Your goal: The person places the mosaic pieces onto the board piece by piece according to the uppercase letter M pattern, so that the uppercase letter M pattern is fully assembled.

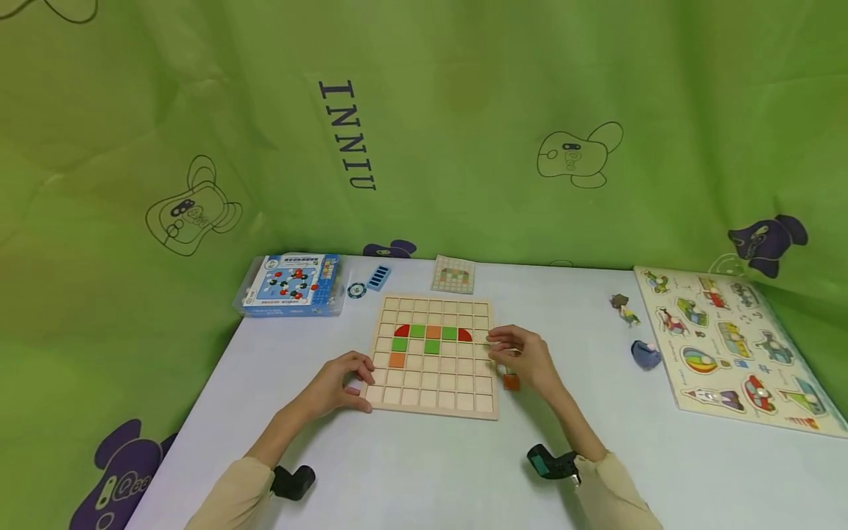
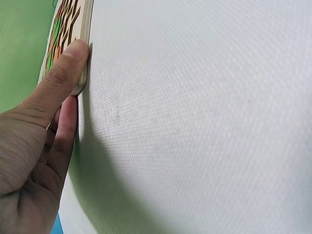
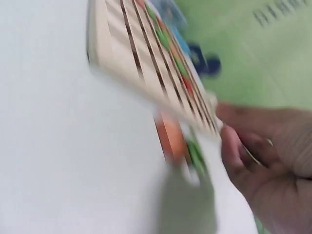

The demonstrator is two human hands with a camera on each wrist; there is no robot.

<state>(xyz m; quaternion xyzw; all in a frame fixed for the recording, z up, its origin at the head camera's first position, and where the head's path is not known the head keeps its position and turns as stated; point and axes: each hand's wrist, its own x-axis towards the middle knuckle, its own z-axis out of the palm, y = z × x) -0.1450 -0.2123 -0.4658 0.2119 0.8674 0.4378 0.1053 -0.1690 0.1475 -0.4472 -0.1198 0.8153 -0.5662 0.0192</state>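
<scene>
White table [image 1: 411, 471], grid board [image 1: 432, 356] holding coloured tiles [image 1: 424, 337], left hand [image 1: 334, 386] pinching its edge, right hand's [image 1: 523, 357] grip unclear

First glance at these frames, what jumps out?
The wooden grid board at the table's centre, with red, green and orange tiles filling its upper rows. The left hand holds its near-left corner, thumb on the edge; the right hand is at its right edge, beside a loose orange block. At far right lies a picture peg puzzle.
</scene>
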